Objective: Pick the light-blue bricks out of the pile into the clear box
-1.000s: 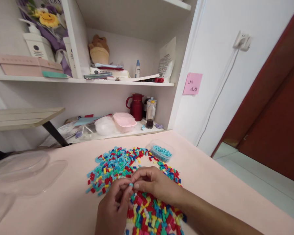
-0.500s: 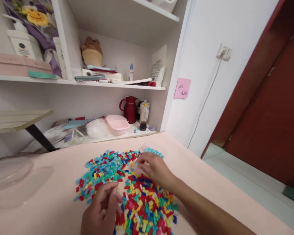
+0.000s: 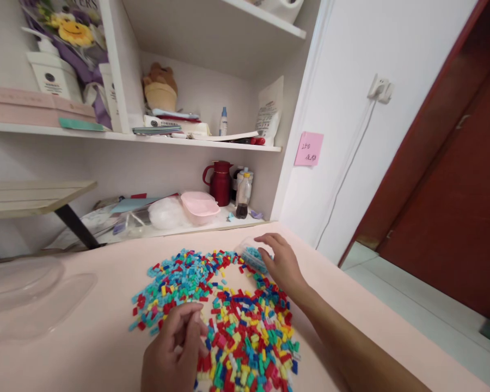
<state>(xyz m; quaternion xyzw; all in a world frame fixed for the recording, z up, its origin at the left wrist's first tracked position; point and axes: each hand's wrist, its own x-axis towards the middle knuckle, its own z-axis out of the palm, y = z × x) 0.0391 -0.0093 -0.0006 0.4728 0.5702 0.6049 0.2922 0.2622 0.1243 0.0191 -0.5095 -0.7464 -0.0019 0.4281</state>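
Observation:
Small plastic building bricks (image 3: pixel 245 337) in red, yellow, green and blue lie loose on the pink tabletop. A mostly light-blue and green heap of bricks (image 3: pixel 179 280) spreads to the left. At the far side is a clear plastic container (image 3: pixel 242 247) with light-blue bricks (image 3: pixel 253 258) inside, seemingly tilted towards me. My right hand (image 3: pixel 281 262) is on its right side, thumb and fingers around the wall. My left hand (image 3: pixel 177 343) hovers over the near left edge of the bricks, its fingers curled and thumb close to the index finger; what they hold, if anything, is hidden.
Clear plastic lids or trays (image 3: pixel 44 302) lie at the left. Behind the table, a shelf holds a pink bowl (image 3: pixel 200 207), a dark red jug (image 3: pixel 220 182) and a bottle (image 3: pixel 243 196). A small wooden stand (image 3: pixel 36 196) juts in from the left.
My right hand has moved from the bricks back and right to the clear container, which has shifted and seems tipped towards me. The left hand stays nearly still.

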